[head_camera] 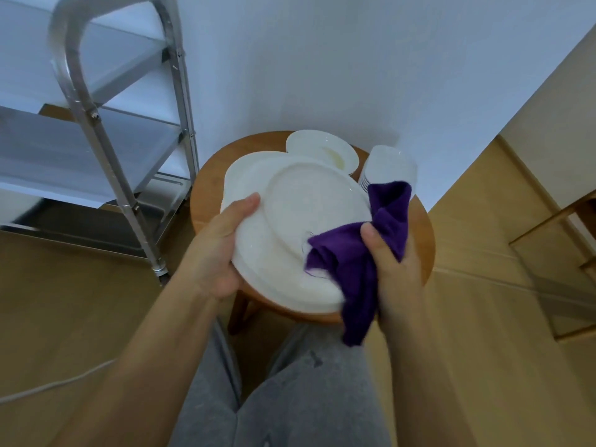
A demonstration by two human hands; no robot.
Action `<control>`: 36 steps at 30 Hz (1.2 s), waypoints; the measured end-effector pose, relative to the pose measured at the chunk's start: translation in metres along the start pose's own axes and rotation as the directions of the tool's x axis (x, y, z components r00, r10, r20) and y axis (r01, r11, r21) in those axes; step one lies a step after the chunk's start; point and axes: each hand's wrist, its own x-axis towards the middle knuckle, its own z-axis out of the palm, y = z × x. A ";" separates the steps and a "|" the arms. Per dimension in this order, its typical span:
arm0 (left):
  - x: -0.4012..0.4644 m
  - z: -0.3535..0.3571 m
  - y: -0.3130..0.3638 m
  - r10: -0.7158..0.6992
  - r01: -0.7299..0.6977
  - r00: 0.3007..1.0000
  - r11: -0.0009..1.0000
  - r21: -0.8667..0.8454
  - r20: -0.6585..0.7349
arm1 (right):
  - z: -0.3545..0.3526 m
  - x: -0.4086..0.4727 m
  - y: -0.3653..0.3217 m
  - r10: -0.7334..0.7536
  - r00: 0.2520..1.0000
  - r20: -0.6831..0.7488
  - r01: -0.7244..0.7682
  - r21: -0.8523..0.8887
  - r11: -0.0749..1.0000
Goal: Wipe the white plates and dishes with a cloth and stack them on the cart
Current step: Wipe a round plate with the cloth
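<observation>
My left hand [219, 250] grips the left rim of a large white plate [300, 221], thumb on its upper face, holding it tilted above a round wooden stool [422, 240]. My right hand [392, 262] holds a purple cloth [354, 253] bunched against the plate's lower right edge; the cloth's tail hangs down. Behind the held plate, on the stool, lie another white plate [238, 169], a smaller white dish [322, 150] with a yellowish smear, and a stack of white bowls [390, 166]. The metal cart [96, 124] stands to the left.
The cart's steel shelves [48, 156] and its upright frame are left of the stool, near a white wall [354, 59]. A white cable [48, 385] runs across the wooden floor at lower left. My grey-trousered knees [290, 398] are below the stool.
</observation>
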 end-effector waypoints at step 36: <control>-0.016 0.007 -0.033 0.167 -0.154 0.967 0.985 0.080 -0.195 | 0.030 -0.014 0.038 -0.625 0.764 0.158 0.589 -0.565 0.577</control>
